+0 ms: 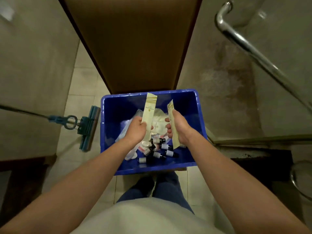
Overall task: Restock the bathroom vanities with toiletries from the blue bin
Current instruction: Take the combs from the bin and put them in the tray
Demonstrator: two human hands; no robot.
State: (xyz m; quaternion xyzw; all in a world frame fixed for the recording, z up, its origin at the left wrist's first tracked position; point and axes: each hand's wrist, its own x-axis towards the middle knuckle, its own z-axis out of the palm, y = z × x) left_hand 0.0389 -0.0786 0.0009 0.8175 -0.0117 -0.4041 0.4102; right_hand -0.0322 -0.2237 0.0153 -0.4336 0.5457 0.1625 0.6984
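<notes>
Two cream packets [150, 107], lettering unreadable: left hand [137, 130], right hand [179, 129], over blue bin [152, 168].

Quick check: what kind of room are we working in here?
Probably a hotel bathroom: a glass shower door with a metal handle on the right, a tiled floor with a sponge mop, and a blue bin of small toiletry bottles and packets.

Dim, greenish light — edges warped, corners perhaps slightly blurred.
</notes>
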